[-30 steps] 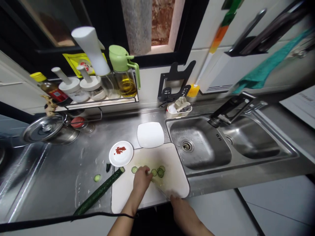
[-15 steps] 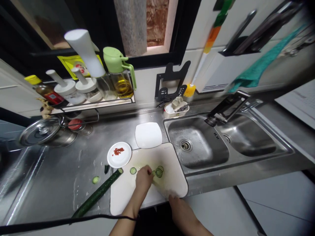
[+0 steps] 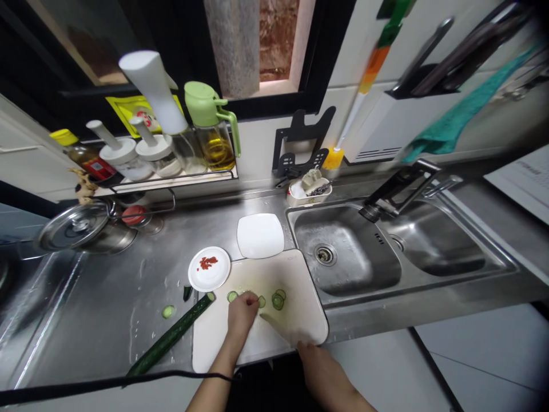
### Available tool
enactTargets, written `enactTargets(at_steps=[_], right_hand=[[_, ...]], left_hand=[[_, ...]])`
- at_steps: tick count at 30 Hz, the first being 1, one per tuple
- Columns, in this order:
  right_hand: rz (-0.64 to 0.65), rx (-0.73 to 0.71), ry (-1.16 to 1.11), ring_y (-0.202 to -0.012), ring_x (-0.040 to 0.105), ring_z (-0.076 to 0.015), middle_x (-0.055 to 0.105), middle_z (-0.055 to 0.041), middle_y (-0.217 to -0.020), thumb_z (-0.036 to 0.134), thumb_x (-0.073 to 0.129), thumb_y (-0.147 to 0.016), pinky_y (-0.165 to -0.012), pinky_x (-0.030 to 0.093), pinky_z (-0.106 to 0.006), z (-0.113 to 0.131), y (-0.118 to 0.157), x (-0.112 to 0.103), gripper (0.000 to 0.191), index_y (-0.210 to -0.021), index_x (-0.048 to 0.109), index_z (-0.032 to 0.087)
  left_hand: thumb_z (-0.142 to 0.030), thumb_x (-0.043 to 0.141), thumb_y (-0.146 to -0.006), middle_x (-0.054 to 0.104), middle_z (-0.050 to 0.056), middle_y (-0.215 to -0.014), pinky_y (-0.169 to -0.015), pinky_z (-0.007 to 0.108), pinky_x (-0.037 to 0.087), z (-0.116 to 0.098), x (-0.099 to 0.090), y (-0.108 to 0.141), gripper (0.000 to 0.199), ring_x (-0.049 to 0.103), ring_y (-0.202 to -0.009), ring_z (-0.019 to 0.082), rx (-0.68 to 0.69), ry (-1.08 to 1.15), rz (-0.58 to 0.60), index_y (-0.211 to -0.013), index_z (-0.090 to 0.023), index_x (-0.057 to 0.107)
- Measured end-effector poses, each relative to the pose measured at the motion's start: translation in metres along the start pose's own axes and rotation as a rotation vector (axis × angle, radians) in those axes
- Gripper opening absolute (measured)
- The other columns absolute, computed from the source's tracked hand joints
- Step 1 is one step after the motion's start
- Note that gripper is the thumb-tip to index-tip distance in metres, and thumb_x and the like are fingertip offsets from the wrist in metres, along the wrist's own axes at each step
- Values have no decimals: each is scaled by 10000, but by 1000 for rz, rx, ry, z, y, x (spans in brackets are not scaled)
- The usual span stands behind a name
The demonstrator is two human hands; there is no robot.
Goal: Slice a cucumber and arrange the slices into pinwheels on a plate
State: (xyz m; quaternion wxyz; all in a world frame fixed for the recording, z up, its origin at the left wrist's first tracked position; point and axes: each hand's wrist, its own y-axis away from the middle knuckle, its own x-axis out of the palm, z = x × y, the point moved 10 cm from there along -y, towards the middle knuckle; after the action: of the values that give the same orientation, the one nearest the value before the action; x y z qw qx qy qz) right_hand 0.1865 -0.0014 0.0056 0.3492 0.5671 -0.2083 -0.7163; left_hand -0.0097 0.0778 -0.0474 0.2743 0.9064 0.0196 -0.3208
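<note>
Across the steel counter (image 3: 167,252): I see, through the head camera, a double sink (image 3: 351,269) let into its right part
Cutting board (image 3: 227,337): flat along the counter's front edge, just left of the sink
Cucumber (image 3: 171,337): slanting from the counter's front edge, cut end at the board's left edge, near its far corner
Square plate (image 3: 261,236): at the board's far edge
Round plate (image 3: 210,281): over the board's far left corner, bearing red pieces (image 3: 208,263)
Right hand (image 3: 315,361): curled round the knife (image 3: 281,329) near the board's front right corner
Left hand (image 3: 243,313): fingertips drawn together over the board's middle, against one of the cucumber slices (image 3: 278,300); whether they pinch it I cannot tell
</note>
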Motion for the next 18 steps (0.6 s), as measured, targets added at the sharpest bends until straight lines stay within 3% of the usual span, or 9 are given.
enactTargets(at_steps=[13,18], right_hand=[[-40,33,23,-902,644,-225,670,-148,-995,16,311,-838,-744,470,-280,13,-18,-8,384,-1072,599,115],[-35,47,32,-916,639,-229,662,-157,-1013,-9,268,-833,-756,468,-294,17,-20,-13,440,-1123,578,105]], left_hand=[[-179,553,-765,647,-7,-655,-621,196,348,11,-8,3,140,592,-642,112,-38,-119,-57,-680,-193,664],[-165,553,-760,655,-6,-664,-626,196,346,13,-6,1,143,593,-651,111,-45,-116,-45,-688,-190,674]])
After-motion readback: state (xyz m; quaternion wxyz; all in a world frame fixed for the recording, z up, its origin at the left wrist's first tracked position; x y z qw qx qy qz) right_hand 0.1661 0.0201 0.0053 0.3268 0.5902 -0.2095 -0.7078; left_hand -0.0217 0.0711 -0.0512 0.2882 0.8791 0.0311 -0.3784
